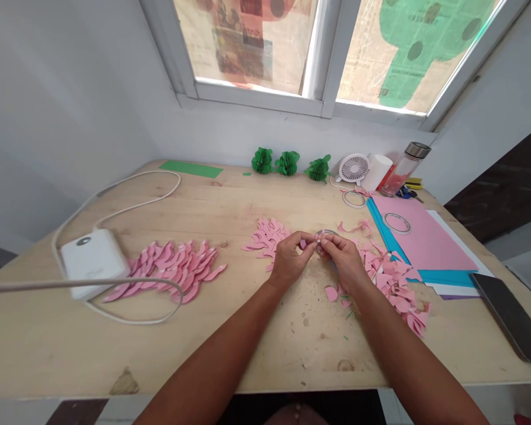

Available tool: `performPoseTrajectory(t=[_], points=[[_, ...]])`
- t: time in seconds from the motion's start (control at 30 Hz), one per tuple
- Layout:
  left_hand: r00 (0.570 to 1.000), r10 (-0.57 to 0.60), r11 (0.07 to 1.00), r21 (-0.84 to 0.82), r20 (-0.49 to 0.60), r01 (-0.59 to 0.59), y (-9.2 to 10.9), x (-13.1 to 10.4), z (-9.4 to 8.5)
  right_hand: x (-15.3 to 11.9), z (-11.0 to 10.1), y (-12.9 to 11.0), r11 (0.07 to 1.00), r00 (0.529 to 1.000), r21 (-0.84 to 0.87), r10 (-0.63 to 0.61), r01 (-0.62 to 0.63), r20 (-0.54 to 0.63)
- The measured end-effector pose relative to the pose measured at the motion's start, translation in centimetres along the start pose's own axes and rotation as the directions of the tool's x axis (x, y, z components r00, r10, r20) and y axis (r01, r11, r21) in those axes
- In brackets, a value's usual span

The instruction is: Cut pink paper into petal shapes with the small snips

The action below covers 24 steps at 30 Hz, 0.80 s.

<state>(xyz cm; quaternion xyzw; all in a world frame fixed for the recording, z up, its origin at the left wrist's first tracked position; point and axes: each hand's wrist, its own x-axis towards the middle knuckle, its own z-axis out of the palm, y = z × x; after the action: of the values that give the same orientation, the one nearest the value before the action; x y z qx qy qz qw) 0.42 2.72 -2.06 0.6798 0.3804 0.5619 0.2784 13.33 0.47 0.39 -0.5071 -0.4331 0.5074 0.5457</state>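
My left hand [291,258] and my right hand [343,258] meet over the middle of the table, fingertips pinched around a small pink paper piece [319,238] with a whitish spot. Much of that piece is hidden by the fingers. A tape ring [326,232] lies just behind the fingertips. Beside my left hand is a small pile of curved pink paper pieces [265,236]. Pink paper scraps [396,289] spread around and to the right of my right forearm. Further left lies a larger row of curved pink strips [172,265].
A white box-shaped device [95,260] with cables sits at left. Green paper shapes [287,163], a small fan [354,169] and a glass bottle [405,169] stand at the back. Coloured sheets [429,236], a tape ring [397,223] and a dark phone [511,319] lie at right.
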Motion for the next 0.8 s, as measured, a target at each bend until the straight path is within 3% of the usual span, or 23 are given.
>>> performPoseTrajectory(t=[0.8], points=[[0.997,0.065,0.998,0.011,0.032,-0.066,-0.14,0.01,-0.07,-0.02,0.11,-0.28,1.0,1.0,-0.008,0.016,-0.016,0.006]])
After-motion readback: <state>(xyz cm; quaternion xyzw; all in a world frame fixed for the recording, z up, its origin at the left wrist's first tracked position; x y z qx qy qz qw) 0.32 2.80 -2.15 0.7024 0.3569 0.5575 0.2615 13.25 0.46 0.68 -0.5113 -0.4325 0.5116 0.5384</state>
